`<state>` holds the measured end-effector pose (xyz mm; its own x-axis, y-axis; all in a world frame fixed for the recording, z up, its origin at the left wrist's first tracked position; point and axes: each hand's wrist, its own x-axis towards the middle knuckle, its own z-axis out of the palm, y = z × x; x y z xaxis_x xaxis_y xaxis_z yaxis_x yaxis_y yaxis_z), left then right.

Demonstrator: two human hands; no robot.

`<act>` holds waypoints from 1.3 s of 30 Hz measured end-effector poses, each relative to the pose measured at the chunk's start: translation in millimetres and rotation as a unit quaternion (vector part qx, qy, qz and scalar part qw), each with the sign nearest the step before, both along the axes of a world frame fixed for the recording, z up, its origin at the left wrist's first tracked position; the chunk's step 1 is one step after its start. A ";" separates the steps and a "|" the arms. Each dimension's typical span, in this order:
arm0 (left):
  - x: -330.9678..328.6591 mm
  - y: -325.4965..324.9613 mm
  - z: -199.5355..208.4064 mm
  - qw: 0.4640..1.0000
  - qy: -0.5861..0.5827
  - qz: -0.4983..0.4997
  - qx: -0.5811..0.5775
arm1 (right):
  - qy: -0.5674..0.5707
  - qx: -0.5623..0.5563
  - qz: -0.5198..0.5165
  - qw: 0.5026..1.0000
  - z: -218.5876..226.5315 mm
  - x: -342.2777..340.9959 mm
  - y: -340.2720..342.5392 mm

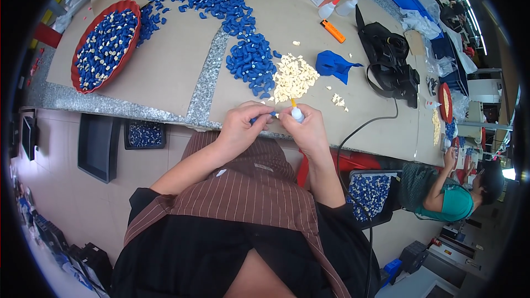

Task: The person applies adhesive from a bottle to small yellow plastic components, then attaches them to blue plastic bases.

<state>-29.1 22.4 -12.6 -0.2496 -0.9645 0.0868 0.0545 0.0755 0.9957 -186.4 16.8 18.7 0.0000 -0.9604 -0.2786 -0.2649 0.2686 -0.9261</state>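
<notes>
My left hand (242,126) is closed at the table's near edge, with a small blue curved piece (254,120) pinched in its fingers. My right hand (310,129) is wrapped round a small white squeeze bottle (297,115) with a yellow tip. The two hands nearly meet, fingertips close together. Just beyond them lies a heap of small cream-coloured pieces (295,76). Against its left side rests a pile of blue curved pieces (248,63), stretching away to the far edge. Whether the bottle's tip touches anything is hard to see.
A red scalloped tray (132,38) holds blue and cream pieces at left. On the right are an orange cutter or lighter-like object (333,31), blue cloth (334,65) and a black strapped device (389,55) with a cable. Black bins (99,146) stand below. A co-worker (450,201) sits right.
</notes>
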 end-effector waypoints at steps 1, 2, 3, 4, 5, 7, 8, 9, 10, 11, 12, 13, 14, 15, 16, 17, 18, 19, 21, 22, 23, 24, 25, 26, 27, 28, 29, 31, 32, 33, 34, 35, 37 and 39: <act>0.2 0.0 -0.7 0.999 -0.024 -0.002 -0.031 | 0.000 0.000 0.000 1.000 0.1 1.1 -0.1; 0.1 0.5 -2.2 0.999 -0.024 -0.002 -0.029 | 0.029 -0.019 0.005 0.999 0.0 3.0 0.6; 0.1 1.0 -3.7 0.996 -0.058 0.003 -0.066 | 0.059 -0.038 0.010 0.997 -0.3 4.9 1.3; 0.1 1.5 -4.4 0.991 -0.092 0.008 -0.102 | 0.059 -0.037 0.010 0.998 -1.4 6.6 2.2; -0.2 1.5 -4.0 0.991 -0.092 0.008 -0.102 | 0.037 -0.031 0.002 0.999 -2.9 7.8 2.0; -0.4 1.7 -1.5 0.996 -0.057 0.019 -0.070 | 0.015 -0.025 -0.006 1.000 -2.5 7.5 1.8; -1.2 1.6 0.2 0.996 -0.058 0.020 -0.071 | 0.001 -0.021 -0.018 1.000 -0.8 7.8 2.0; -3.1 1.4 2.3 0.999 -0.025 0.037 -0.028 | -0.014 -0.017 -0.030 0.999 0.8 7.9 2.3; -4.0 1.4 3.5 0.998 0.007 0.054 0.014 | -0.015 -0.018 -0.029 0.999 1.7 7.3 3.4; -4.0 1.3 4.1 0.998 0.006 0.054 0.014 | -0.030 -0.003 -0.023 0.999 3.1 5.9 5.1; -3.9 1.0 4.6 0.999 -0.010 0.047 0.003 | -0.045 0.013 -0.017 0.999 4.3 4.9 6.1; -3.7 0.8 4.8 0.999 -0.027 0.040 -0.007 | -0.046 0.012 -0.016 0.999 5.8 4.5 6.1; -3.4 0.7 4.6 0.999 -0.028 0.040 -0.007 | -0.065 0.022 -0.020 0.997 7.1 4.1 6.0; -2.8 0.7 3.8 0.999 -0.033 0.032 -0.009 | -0.084 0.032 -0.023 0.996 7.5 3.9 5.9; -2.2 0.8 3.0 0.999 -0.038 0.024 -0.010 | -0.085 0.032 -0.023 0.996 6.7 4.6 6.0; -1.5 0.9 2.3 0.999 -0.039 0.024 -0.009 | -0.091 0.025 -0.025 0.995 5.4 5.6 6.2; -0.9 1.1 1.6 0.999 -0.040 0.020 -0.019 | -0.096 0.018 -0.027 0.995 4.0 6.0 6.3; -0.6 1.1 0.9 0.999 -0.041 0.017 -0.028 | -0.096 0.020 -0.028 0.995 2.6 5.7 6.4; -0.6 0.8 0.6 0.999 -0.038 0.013 -0.027 | -0.109 0.013 -0.021 0.994 -0.8 5.4 6.5; -0.5 0.5 0.6 0.999 -0.034 0.009 -0.027 | -0.109 0.015 -0.021 0.994 -2.2 5.5 6.2; -0.6 0.4 0.6 0.999 -0.033 0.008 -0.025 | -0.109 0.014 -0.022 0.994 -3.0 5.3 6.2; -0.7 0.1 0.6 0.999 -0.032 0.004 -0.022 | -0.109 0.013 -0.022 0.994 -3.6 5.2 6.2; -0.8 -0.2 0.9 0.999 -0.031 0.000 -0.019 | -0.109 0.014 -0.023 0.994 -3.2 5.6 6.1; -0.7 0.0 1.4 0.999 -0.031 0.000 -0.018 | -0.110 0.013 -0.024 0.994 -2.2 6.6 6.1; -0.7 0.3 2.2 0.999 -0.033 0.001 -0.019 | -0.112 0.011 -0.025 0.993 -1.4 7.3 6.4; -0.7 0.9 2.9 0.999 -0.035 0.003 -0.021 | -0.112 0.012 -0.025 0.993 -1.0 7.2 6.7; -0.8 0.3 2.2 0.999 -0.035 0.003 -0.023 | -0.107 0.015 -0.020 0.994 -0.4 7.0 5.6; -0.7 -0.5 0.2 0.999 -0.033 0.000 -0.026 | -0.103 0.017 -0.014 0.994 2.6 7.1 4.3; 0.2 -1.2 1.3 0.999 -0.034 0.002 -0.028 | -0.113 0.026 -0.026 0.993 4.4 7.0 4.3; 2.0 -2.3 3.8 0.998 0.018 -0.004 0.060 | -0.124 0.035 -0.038 0.991 5.5 6.4 3.8; 4.3 -3.6 6.9 0.987 0.069 -0.011 0.148 | -0.125 0.033 -0.036 0.991 5.4 3.5 1.9; 10.0 -6.4 11.9 0.987 0.068 -0.009 0.146 | -0.165 0.039 -0.034 0.985 6.0 -0.8 -0.1; 23.8 -16.5 24.0 0.927 0.229 0.001 0.297 | -0.204 0.044 -0.035 0.977 3.3 -10.6 -1.9; 36.6 -24.1 33.4 0.910 0.240 0.027 0.337 | -0.297 0.049 -0.063 0.952 0.7 -16.4 -5.5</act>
